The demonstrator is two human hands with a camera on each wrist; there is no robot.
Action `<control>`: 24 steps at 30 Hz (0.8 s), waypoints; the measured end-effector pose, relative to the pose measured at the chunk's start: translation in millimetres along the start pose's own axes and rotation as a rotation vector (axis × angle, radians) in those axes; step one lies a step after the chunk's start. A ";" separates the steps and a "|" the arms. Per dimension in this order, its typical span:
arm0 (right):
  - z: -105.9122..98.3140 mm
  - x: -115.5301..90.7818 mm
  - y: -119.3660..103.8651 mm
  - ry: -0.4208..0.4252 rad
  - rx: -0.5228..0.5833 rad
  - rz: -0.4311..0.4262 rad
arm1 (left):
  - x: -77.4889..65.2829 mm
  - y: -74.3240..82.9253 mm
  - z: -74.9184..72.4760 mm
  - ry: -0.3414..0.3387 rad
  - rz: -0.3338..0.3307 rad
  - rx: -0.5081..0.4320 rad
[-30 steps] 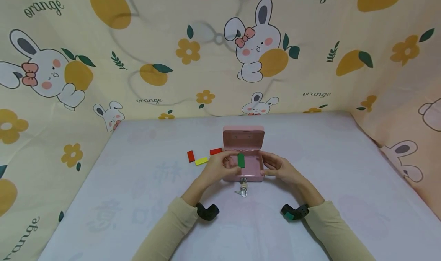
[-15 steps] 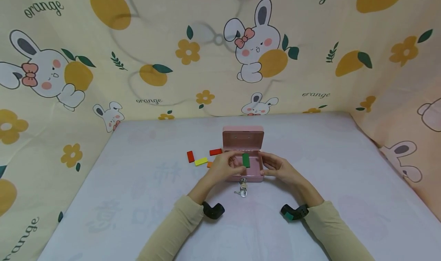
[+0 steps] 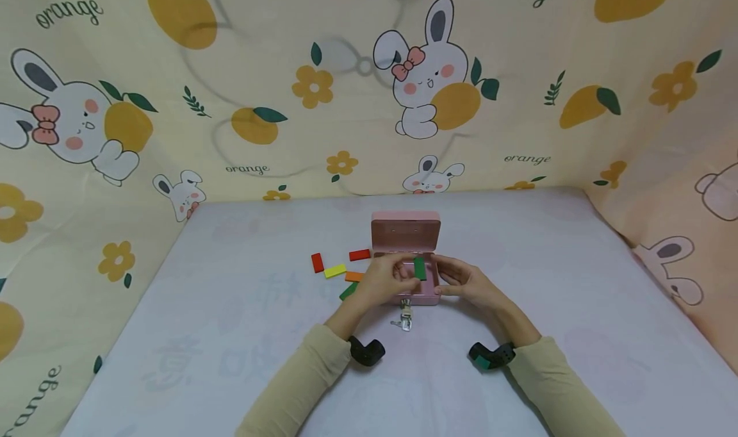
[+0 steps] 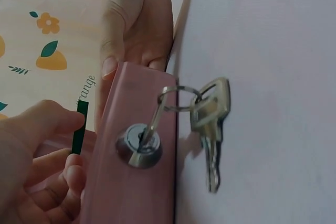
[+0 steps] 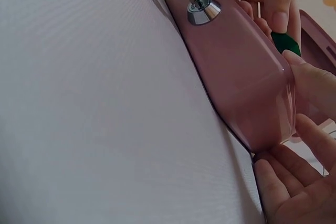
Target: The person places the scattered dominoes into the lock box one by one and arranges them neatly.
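Observation:
In the head view, a pink metal cash box stands on the table with its lid raised. My left hand pinches a flat green block between thumb and fingers, over the box's inside. The block stands on end, close to the right hand. Gripping the box's right side is my right hand, thumb at the rim and fingers along the outer wall. A key sits in the front lock, and a second key hangs from its ring. Part of the box's inside is hidden by the left hand.
Left of the box lie two red blocks, a yellow block, an orange block and another green block, partly behind the left hand. A printed cloth rises behind the white table.
My left hand has moved right with the green block, from the box's left part toward its right side. The orange and second green blocks came into sight. My right hand stays at the box.

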State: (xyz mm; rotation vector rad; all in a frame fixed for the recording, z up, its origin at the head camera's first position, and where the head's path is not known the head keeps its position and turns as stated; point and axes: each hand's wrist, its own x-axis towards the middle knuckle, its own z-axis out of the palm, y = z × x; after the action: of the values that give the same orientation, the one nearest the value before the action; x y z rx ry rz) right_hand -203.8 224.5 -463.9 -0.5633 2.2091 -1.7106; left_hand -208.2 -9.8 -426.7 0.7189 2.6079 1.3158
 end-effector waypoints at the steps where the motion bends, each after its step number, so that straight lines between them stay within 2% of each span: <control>1: 0.0 0.2 0.1 -0.002 0.010 -0.002 | 0.8 0.5 0.8 -0.007 -0.004 -0.001; 11: -0.2 0.5 1.1 -0.011 0.020 -0.023 | 5.4 4.1 4.7 -0.049 -0.036 0.041; 18: -0.3 0.6 -0.4 -0.001 0.010 0.005 | 8.1 3.0 9.4 -0.081 -0.070 0.038; 24: -0.7 0.8 -0.4 -0.008 0.031 0.015 | 11.5 3.7 13.9 -0.079 -0.051 0.079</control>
State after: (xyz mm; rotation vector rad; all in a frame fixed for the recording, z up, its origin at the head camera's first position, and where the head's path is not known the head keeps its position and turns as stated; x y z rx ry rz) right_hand -204.8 224.6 -463.3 -0.5433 2.1724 -1.7288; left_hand -212.6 7.5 -431.1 0.6961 2.6095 1.1522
